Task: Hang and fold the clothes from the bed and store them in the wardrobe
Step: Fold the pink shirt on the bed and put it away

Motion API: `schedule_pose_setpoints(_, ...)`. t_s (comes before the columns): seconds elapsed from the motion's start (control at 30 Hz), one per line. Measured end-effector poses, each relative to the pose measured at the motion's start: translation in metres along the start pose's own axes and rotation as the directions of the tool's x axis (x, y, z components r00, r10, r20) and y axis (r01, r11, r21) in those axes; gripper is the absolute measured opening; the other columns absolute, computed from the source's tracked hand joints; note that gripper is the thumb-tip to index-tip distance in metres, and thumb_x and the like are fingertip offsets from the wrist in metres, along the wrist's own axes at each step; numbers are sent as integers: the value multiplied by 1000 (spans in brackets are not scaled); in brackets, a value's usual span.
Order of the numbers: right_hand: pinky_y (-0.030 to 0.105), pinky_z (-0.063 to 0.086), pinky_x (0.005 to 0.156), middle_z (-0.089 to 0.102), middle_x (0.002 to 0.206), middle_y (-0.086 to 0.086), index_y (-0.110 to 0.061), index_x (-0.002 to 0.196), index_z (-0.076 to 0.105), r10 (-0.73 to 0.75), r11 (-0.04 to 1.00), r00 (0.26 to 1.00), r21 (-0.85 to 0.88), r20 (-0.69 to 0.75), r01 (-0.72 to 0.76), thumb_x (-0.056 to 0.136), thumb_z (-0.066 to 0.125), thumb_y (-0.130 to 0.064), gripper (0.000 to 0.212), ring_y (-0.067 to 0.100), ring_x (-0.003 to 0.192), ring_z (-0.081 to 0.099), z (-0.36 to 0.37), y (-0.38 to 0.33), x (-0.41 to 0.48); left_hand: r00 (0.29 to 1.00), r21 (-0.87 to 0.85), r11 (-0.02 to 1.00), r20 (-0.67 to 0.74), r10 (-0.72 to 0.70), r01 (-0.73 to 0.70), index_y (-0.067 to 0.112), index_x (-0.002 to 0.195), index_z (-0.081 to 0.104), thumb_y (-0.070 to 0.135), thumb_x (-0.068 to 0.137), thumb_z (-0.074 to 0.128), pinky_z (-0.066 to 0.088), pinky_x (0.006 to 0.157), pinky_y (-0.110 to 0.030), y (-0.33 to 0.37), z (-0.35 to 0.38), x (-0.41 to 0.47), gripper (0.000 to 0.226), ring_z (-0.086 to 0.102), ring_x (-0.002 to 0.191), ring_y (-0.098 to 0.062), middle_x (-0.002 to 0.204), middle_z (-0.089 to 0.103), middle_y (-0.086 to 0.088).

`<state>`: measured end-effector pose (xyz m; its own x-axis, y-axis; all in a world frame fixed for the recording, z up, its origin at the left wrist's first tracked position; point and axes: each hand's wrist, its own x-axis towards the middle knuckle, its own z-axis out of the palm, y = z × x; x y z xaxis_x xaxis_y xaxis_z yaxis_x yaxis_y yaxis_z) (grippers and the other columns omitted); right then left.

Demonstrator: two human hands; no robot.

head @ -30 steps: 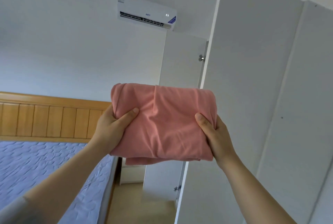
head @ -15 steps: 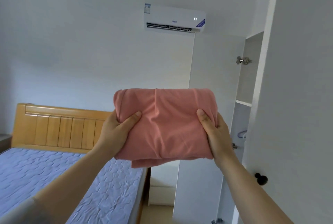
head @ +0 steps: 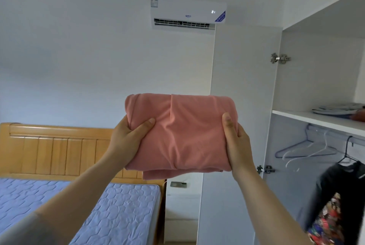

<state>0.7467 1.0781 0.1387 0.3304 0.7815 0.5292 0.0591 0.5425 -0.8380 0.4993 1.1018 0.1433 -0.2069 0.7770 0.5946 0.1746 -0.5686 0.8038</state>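
Shifted since half a second back: white panel gone from the right of view, wardrobe [head: 316,79] interior now exposed; folded pink garment [head: 181,134] unmoved between both hands, grip unchanged. Held up in the air before the open wardrobe, left of its shelf [head: 308,119], touching neither shelf nor bed [head: 110,205]; depth to the shelf not judgeable. Left hand [head: 128,142] gripping the bundle's left edge, thumb laid flat across the front face, fingers curled behind and hidden. Right hand [head: 239,146] likewise on the right edge, thumb up the front, fingers out of sight behind the cloth. Soft matte fabric, rounded rectangular bundle, one vertical fold ridge near centre, a loose layer showing below the lower edge. On the shelf: flat pale item and something reddish, both cut off at the right edge, not identifiable. Below the shelf: thin wire hangers [head: 308,150], pale and bluish, on a rail partly hidden by the shelf front. Dark garment [head: 339,195] on a hanger at lower right, patterned red and multicolour patch low down, cropped by the frame. Open wardrobe door [head: 243,86], smooth white, metal hinge [head: 279,58] at its inner edge. Quilted blue mattress surface, slatted wooden headboard [head: 59,150] partly covered by the left forearm. White air conditioner [head: 187,13] high on the wall, label print too small to read.
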Motion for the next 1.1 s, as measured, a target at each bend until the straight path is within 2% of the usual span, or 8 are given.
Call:
schedule_pose_setpoints(0.1, 23, 48, 67, 68, 75, -26, -29, 85, 64, -14, 999, 999, -48, -51, 12, 73, 54, -75, 49, -7, 68, 64, 6, 18, 34, 999, -53, 999, 53, 4, -2, 36, 94, 64, 55, 69, 75, 50, 69, -24, -25, 22, 39, 33, 67, 81, -2, 89, 72, 13)
schedule_pose_setpoints(0.27, 5, 46, 57, 68, 74, -29, -29, 81, 64, -73, 988, 983, -149, -167, 48, 75, 55, -72, 44, -12, 68, 63, 2, 37, 93, 987, -144, 990, 157, 24, -1, 36, 91, 62, 45, 80, 72, 46, 63, -16, -64, 74, 107, 18, 65, 72, 9, 79, 70, 27)
schedule_pose_setpoints(0.43, 3, 44, 60, 66, 79, -38, -33, 89, 65, -130, 956, 952, -289, -277, 46, 73, 53, -73, 44, -19, 75, 60, -28, 50, 138, 960, -241, 970, 278, 24, 46, 32, 94, 64, 45, 80, 72, 48, 69, -21, -98, 151, 150, 21, 66, 83, 0, 90, 71, 14)
schedule_pose_setpoints(0.63, 23, 46, 79, 70, 91, -24, -39, 91, 66, -167, 925, 906, -380, -389, 7, 69, 56, -77, 45, -4, 92, 64, -83, 57, 178, 910, -346, 936, 406, 84, 68, 33, 95, 65, 45, 82, 71, 45, 62, -9, -113, 256, 181, 19, 63, 75, 13, 84, 70, 23)
schedule_pose_setpoints(0.77, 25, 47, 83, 69, 99, -19, -39, 95, 64, -219, 901, 871, -433, -441, 8, 66, 56, -80, 51, 0, 95, 64, -128, 58, 206, 870, -435, 897, 469, 154, 76, 34, 95, 64, 43, 82, 71, 46, 58, -4, -109, 329, 193, 17, 64, 78, 13, 85, 69, 32)
schedule_pose_setpoints(0.93, 18, 46, 76, 72, 97, -20, -36, 95, 68, -297, 870, 817, -493, -494, 19, 69, 58, -75, 48, -8, 88, 65, -193, 54, 233, 806, -520, 848, 542, 237, 101, 28, 104, 67, 48, 78, 72, 50, 76, -23, -99, 424, 197, 32, 68, 88, 2, 94, 73, 18)
schedule_pose_setpoints(1.0, 19, 47, 78, 72, 97, -22, -35, 98, 69, -327, 851, 790, -525, -518, 8, 71, 58, -73, 47, -6, 93, 66, -219, 50, 242, 784, -539, 835, 563, 261, 109, 29, 107, 67, 52, 75, 70, 50, 75, -20, -91, 461, 196, 39, 67, 88, 3, 96, 73, 17)
schedule_pose_setpoints(1.1, 21, 48, 83, 72, 102, -20, -33, 102, 69, -363, 826, 747, -563, -557, -18, 71, 58, -71, 50, -4, 97, 65, -256, 43, 249, 747, -573, 807, 597, 293, 141, 32, 106, 65, 45, 82, 72, 46, 67, -9, -79, 516, 191, 28, 65, 84, 10, 94, 71, 22)
